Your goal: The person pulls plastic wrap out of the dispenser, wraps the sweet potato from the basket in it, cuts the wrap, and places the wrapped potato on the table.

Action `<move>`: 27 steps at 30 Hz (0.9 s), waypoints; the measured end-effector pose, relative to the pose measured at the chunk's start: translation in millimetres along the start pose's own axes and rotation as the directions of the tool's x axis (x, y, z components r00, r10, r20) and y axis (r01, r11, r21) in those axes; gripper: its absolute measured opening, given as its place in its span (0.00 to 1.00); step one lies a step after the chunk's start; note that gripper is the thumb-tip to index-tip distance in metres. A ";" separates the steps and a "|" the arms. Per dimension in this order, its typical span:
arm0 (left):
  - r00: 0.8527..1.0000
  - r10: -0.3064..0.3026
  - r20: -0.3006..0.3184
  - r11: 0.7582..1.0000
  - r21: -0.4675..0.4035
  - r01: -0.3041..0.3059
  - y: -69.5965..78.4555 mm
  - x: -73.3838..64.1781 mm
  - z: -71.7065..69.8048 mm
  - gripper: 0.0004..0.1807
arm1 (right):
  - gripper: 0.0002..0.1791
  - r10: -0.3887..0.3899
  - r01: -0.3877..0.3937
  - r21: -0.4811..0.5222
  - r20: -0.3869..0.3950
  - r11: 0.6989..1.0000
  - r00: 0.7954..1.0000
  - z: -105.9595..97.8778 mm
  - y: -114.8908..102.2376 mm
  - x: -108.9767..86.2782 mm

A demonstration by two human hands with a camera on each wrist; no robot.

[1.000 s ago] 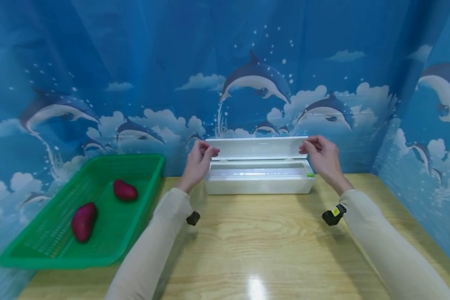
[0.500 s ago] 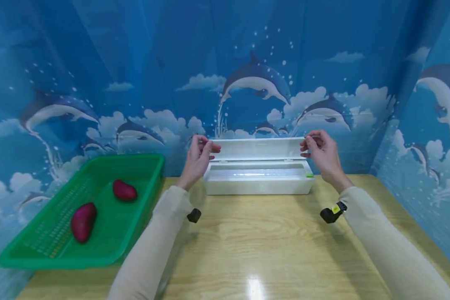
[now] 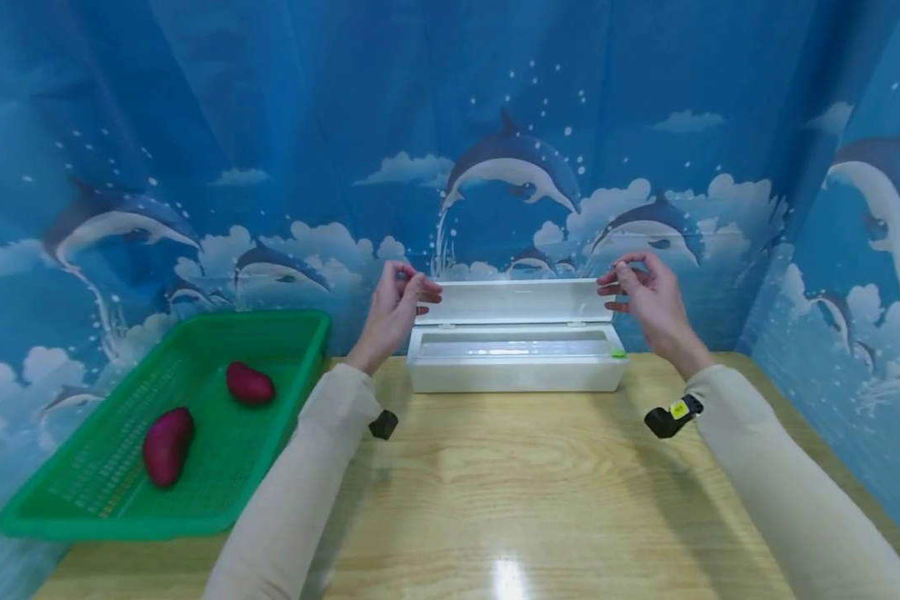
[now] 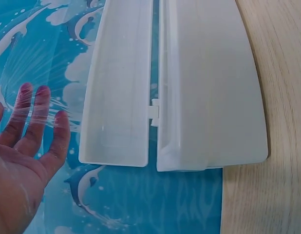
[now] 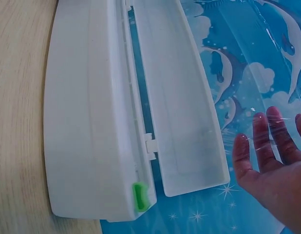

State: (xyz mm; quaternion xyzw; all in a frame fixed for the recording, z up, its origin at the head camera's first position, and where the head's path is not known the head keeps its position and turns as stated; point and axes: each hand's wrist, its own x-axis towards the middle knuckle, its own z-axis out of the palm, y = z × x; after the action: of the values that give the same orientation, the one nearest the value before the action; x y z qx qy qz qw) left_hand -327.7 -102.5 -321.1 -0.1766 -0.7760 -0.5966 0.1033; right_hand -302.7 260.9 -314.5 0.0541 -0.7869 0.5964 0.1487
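A sheet of clear cling film point(image 5: 253, 68) is stretched between my two hands, faint but visible as creases in both wrist views. My left hand point(image 3: 392, 312) pinches one side of it, left of the raised lid point(image 3: 521, 302) of a white cling film dispenser box point(image 3: 513, 377). My right hand point(image 3: 651, 302) pinches the other side at the lid's right end. The other fingers of both hands are spread under the film. Inside the box lies the shiny film roll point(image 3: 517, 347). A green slide cutter point(image 3: 618, 353) sits at the box's right end.
On the left stands a green plastic basket point(image 3: 217, 523) with two purple sweet potatoes, one nearer point(image 3: 167, 447) and one farther point(image 3: 250, 383). The wooden table point(image 3: 510, 483) reaches back to a blue dolphin curtain point(image 3: 330, 125), just behind the box.
Both hands have risen slightly, the right one a little more. The box and sweet potatoes keep their places.
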 end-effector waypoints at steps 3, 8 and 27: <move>1.000 0.008 0.008 1.000 -0.006 -0.008 2.9 1.3 -0.2 0.10 | 0.15 -0.004 0.004 -0.009 0.001 1.000 1.000 -2.2 -3.9 0.4; 1.000 0.016 0.009 1.000 -0.009 -0.016 6.8 2.4 -3.1 0.10 | 0.16 -0.017 0.017 0.014 0.018 1.000 1.000 -4.4 -10.5 1.6; 0.998 0.057 -0.001 0.998 -0.021 -0.057 24.1 9.5 -10.2 0.08 | 0.17 0.014 -0.014 0.034 -0.006 0.999 1.000 -8.5 -31.0 6.6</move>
State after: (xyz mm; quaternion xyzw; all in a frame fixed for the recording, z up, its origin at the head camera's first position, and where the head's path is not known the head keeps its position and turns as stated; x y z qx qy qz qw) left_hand -327.3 -105.5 -293.4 -0.1994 -0.7644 -0.6015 0.1187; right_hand -299.3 260.8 -281.9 0.0492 -0.7764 0.6111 0.1459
